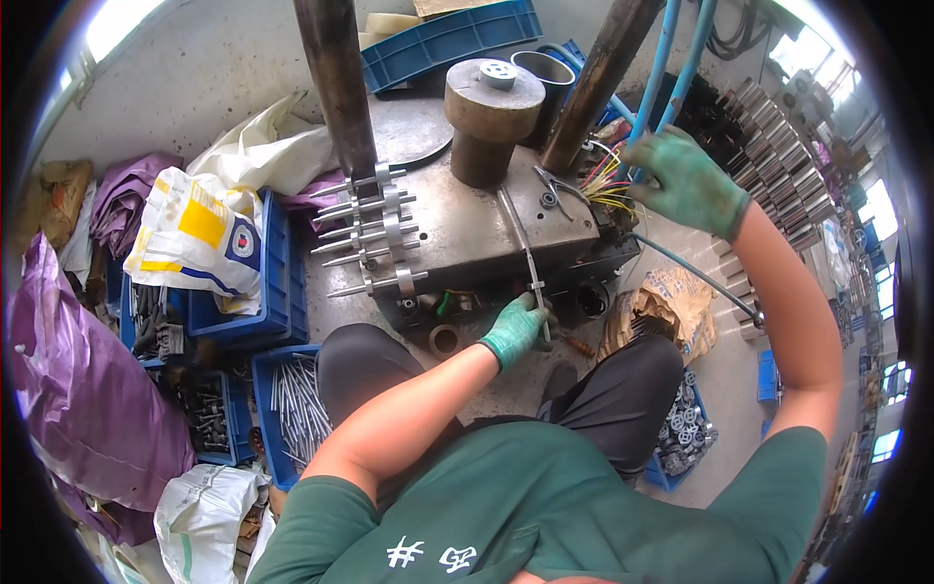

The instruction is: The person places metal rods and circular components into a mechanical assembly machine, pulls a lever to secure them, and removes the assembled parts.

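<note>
My left hand [516,333], in a green glove, is closed around the lower part of a thin metal shaft [532,267]. The shaft points away from me, its far part over the steel machine bed [457,238]. My right hand [686,183], also gloved, is raised at the right beside the blue pipes [664,73] and loose coloured wires [605,180]. Its thumb and fingers are apart, with nothing visible between them. Several shafts with round collars [393,232] lie in a row on the left of the bed. Behind them stands a thick round metal block [494,107].
Two dark columns [336,88] rise from the machine. Pliers [559,187] lie on the bed's right side. A lever [700,279] sticks out at the right. Blue bins hold metal rods [297,407] at left and small metal wheels [684,428] at right. Sacks [195,234] crowd the left.
</note>
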`<action>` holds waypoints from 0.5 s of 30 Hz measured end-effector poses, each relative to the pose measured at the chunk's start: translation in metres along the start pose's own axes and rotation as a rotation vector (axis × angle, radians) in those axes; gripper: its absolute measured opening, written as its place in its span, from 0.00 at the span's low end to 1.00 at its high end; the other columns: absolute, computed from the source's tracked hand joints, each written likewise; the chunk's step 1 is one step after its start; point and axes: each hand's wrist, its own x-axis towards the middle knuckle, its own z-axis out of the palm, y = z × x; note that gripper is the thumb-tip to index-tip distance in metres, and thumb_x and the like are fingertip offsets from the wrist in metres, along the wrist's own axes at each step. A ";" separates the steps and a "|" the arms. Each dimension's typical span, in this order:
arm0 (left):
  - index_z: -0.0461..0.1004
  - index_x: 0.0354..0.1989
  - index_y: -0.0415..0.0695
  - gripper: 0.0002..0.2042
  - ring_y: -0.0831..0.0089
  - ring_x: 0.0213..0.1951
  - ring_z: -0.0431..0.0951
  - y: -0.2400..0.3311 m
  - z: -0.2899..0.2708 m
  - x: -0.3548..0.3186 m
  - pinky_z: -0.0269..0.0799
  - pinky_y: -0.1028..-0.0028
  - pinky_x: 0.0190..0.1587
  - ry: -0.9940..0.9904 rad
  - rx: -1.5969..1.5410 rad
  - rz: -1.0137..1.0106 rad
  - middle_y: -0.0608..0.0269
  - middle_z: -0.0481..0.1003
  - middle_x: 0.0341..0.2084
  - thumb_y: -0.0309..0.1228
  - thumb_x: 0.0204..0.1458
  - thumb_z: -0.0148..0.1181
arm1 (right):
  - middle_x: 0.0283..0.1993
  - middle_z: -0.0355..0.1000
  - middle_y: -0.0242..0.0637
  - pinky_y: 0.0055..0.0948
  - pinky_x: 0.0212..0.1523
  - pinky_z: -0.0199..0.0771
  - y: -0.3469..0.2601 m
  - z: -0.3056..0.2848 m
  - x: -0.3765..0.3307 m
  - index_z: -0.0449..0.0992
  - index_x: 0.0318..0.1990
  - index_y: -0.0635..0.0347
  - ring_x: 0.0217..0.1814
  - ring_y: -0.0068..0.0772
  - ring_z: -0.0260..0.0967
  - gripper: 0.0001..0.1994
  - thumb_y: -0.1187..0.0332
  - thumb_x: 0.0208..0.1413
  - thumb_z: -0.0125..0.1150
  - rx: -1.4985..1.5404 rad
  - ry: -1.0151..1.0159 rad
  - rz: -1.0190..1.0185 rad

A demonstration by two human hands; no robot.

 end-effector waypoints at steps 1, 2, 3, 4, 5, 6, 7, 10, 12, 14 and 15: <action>0.68 0.57 0.44 0.10 0.57 0.44 0.85 -0.001 0.001 0.000 0.85 0.57 0.40 -0.008 -0.003 0.011 0.54 0.80 0.44 0.29 0.71 0.49 | 0.56 0.80 0.46 0.47 0.77 0.61 0.002 -0.006 -0.021 0.81 0.58 0.60 0.64 0.46 0.75 0.21 0.59 0.61 0.66 0.014 -0.045 0.048; 0.68 0.57 0.44 0.10 0.57 0.44 0.85 -0.002 0.000 0.000 0.85 0.57 0.40 0.005 -0.016 -0.001 0.53 0.80 0.44 0.29 0.71 0.49 | 0.56 0.80 0.46 0.47 0.77 0.61 0.006 -0.007 -0.039 0.81 0.58 0.60 0.64 0.47 0.75 0.21 0.59 0.60 0.67 0.030 -0.088 0.092; 0.68 0.57 0.44 0.10 0.57 0.44 0.85 -0.002 0.005 0.001 0.86 0.56 0.40 0.001 -0.025 -0.016 0.53 0.80 0.44 0.30 0.71 0.49 | 0.56 0.80 0.46 0.48 0.76 0.62 0.019 -0.007 -0.068 0.81 0.57 0.61 0.64 0.47 0.75 0.21 0.59 0.60 0.67 0.030 -0.115 0.145; 0.68 0.58 0.43 0.11 0.57 0.43 0.85 -0.001 0.006 0.002 0.86 0.56 0.39 0.008 -0.032 -0.029 0.53 0.80 0.44 0.30 0.72 0.49 | 0.56 0.80 0.47 0.48 0.75 0.63 0.036 -0.004 -0.095 0.81 0.57 0.61 0.63 0.48 0.75 0.22 0.59 0.59 0.67 0.037 -0.134 0.190; 0.68 0.59 0.43 0.11 0.57 0.42 0.85 -0.001 0.003 0.004 0.86 0.57 0.39 0.019 -0.059 -0.010 0.53 0.80 0.44 0.31 0.72 0.50 | 0.56 0.80 0.47 0.47 0.72 0.66 0.030 -0.010 -0.106 0.81 0.56 0.62 0.63 0.49 0.76 0.22 0.59 0.58 0.67 0.070 -0.152 0.230; 0.68 0.60 0.43 0.12 0.58 0.42 0.86 0.004 0.004 0.005 0.86 0.58 0.39 0.030 -0.079 0.004 0.53 0.80 0.45 0.31 0.72 0.50 | 0.56 0.80 0.48 0.47 0.69 0.69 0.024 -0.017 -0.117 0.81 0.55 0.64 0.62 0.51 0.76 0.22 0.59 0.57 0.67 0.101 -0.169 0.273; 0.68 0.61 0.43 0.13 0.58 0.42 0.86 0.008 0.004 0.005 0.86 0.58 0.39 0.043 -0.101 0.016 0.53 0.80 0.45 0.32 0.72 0.51 | 0.55 0.81 0.49 0.47 0.66 0.71 0.034 -0.008 -0.140 0.82 0.55 0.64 0.61 0.52 0.76 0.22 0.59 0.57 0.67 0.115 -0.156 0.311; 0.69 0.62 0.44 0.14 0.59 0.42 0.86 0.021 0.004 0.011 0.86 0.60 0.40 0.050 -0.155 0.085 0.54 0.80 0.46 0.34 0.73 0.51 | 0.53 0.81 0.52 0.47 0.62 0.75 0.035 -0.004 -0.182 0.82 0.55 0.66 0.59 0.55 0.76 0.23 0.58 0.56 0.68 0.220 -0.172 0.456; 0.70 0.62 0.45 0.14 0.59 0.42 0.86 0.029 0.000 0.016 0.85 0.59 0.43 0.078 -0.135 0.083 0.55 0.80 0.47 0.35 0.73 0.52 | 0.53 0.81 0.53 0.47 0.62 0.76 0.031 0.004 -0.206 0.82 0.55 0.67 0.58 0.56 0.77 0.24 0.58 0.56 0.68 0.295 -0.182 0.513; 0.71 0.60 0.41 0.13 0.62 0.42 0.85 0.030 -0.010 0.022 0.84 0.62 0.44 0.054 -0.095 0.179 0.55 0.81 0.45 0.33 0.72 0.55 | 0.53 0.81 0.53 0.46 0.61 0.76 0.028 0.018 -0.222 0.82 0.54 0.68 0.58 0.55 0.77 0.24 0.58 0.56 0.69 0.338 -0.115 0.545; 0.72 0.58 0.40 0.13 0.63 0.41 0.85 0.027 -0.016 0.027 0.84 0.63 0.44 0.032 -0.090 0.212 0.56 0.81 0.44 0.32 0.71 0.56 | 0.53 0.81 0.53 0.45 0.61 0.76 0.027 0.026 -0.228 0.82 0.54 0.68 0.57 0.55 0.77 0.23 0.59 0.56 0.69 0.349 -0.062 0.561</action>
